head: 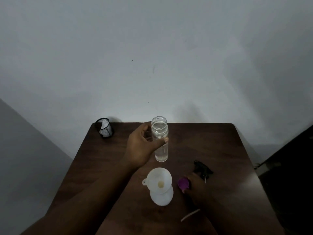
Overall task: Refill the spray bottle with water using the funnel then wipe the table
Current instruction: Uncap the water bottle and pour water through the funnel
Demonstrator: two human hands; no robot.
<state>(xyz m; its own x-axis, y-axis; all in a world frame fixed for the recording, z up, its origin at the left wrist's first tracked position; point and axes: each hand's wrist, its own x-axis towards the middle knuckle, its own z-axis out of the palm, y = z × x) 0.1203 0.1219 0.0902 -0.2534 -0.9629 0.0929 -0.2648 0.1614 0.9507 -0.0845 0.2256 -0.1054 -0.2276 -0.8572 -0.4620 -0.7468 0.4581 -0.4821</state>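
Against a bare grey wall, a dark brown wooden table (211, 150) is seen from above. At its middle, a clear plastic water bottle (160, 133), uncapped and partly filled, is gripped round its body by the left hand (140, 148). It is kept upright just beyond the funnel, presumably so that nothing is spilled before the pour.

A white plastic funnel (159, 180) is seated in the mouth of a translucent white spray bottle (162, 198), which stands nearer the person. The wide bowl is placed there so that water can be guided into the narrow neck.

Just to the right, a small purple cap (183, 183) is pinched in the curled fingers of the right hand (197, 187); whether it rests on the wood cannot be told. It is judged to be the water bottle's lid, kept aside.

Beyond that hand, a black trigger spray head (203, 168) lies on the table, evidently taken off so that the neck is open. A thin white tube (190, 215) lies by the right forearm. At the far left corner, a black mesh cup (104, 128) holds something white, perhaps the wiping cloth. Pouring is not yet begun.
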